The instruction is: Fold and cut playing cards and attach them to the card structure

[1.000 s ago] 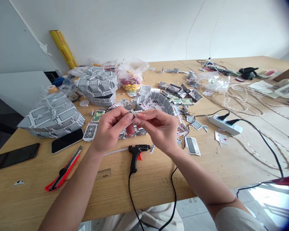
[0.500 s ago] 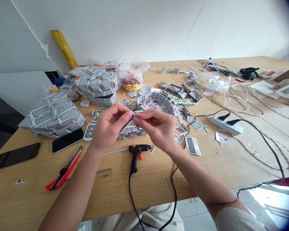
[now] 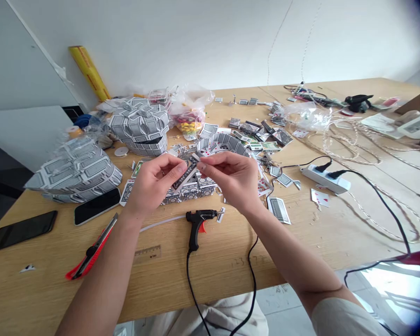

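A narrow folded playing card [image 3: 186,179], dark-patterned with a pale edge, slants between my hands above the table. My right hand [image 3: 233,179] pinches its upper end between thumb and fingers. Thumb and forefinger of my left hand [image 3: 156,182] are pressed together at the card's left side; its other fingers are partly hidden. Below them lies a patterned card piece [image 3: 199,187]. Behind, a curved wall of folded cards [image 3: 231,142] is partly covered by my right hand. A black glue gun [image 3: 198,224] with a red trigger lies nearer me.
Left of my arms lie a red utility knife [image 3: 91,249], a phone [image 3: 97,206] and a darker phone [image 3: 23,231]. Two card-built baskets [image 3: 140,123] stand at the back left. A power strip [image 3: 325,178] with black plugs sits to the right; the glue gun's cord drops over the front edge.
The folded card now shows more of its length between my hands. My right hand has shifted slightly right, and the hands' fingertips are farther apart. The view has moved slightly.
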`<act>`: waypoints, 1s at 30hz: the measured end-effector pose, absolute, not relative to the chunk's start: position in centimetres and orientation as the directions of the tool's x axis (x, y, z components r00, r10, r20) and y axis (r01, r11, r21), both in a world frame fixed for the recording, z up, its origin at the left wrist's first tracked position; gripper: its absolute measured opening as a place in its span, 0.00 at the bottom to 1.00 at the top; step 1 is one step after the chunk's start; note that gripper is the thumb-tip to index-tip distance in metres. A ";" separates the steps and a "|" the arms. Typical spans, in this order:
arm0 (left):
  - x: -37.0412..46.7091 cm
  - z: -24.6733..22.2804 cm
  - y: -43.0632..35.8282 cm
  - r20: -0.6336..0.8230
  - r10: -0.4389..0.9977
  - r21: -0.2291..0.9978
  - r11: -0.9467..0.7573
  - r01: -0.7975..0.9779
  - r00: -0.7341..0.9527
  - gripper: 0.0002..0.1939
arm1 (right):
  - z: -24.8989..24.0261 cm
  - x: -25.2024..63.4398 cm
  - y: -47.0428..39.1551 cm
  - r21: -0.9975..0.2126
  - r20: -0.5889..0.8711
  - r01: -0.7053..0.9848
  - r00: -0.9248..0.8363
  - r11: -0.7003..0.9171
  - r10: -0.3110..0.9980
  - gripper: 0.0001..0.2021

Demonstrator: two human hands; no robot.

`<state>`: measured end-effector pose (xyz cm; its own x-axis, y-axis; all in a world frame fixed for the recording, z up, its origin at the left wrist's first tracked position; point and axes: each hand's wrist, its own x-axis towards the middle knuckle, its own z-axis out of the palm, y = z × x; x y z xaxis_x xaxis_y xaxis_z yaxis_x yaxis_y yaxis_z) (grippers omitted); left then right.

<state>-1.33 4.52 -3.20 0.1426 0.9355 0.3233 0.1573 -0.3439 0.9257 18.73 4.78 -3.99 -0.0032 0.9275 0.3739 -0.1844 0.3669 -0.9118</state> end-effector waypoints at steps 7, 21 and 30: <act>-1.2 -3.8 4.7 0.359 0.931 0.917 -0.364 0.161 0.062 0.09 | -3.8 18.7 4.8 -0.922 0.346 -0.184 -0.004 0.340 0.938 0.07; -1.2 -3.9 4.7 0.342 0.937 0.920 -0.350 0.177 0.077 0.11 | -3.7 18.5 5.0 -0.944 0.229 -0.288 -0.210 0.163 0.951 0.23; -0.6 -3.7 4.3 0.264 0.953 0.949 -0.284 0.134 0.150 0.14 | -4.7 18.8 5.2 -0.961 0.274 -0.082 -0.424 0.264 0.863 0.27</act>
<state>-0.63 4.30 -3.71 0.1495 0.9529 0.2638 0.1345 -0.2839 0.9494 18.85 5.16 -4.74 -0.4243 0.8632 0.2737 -0.0822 0.2643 -0.9609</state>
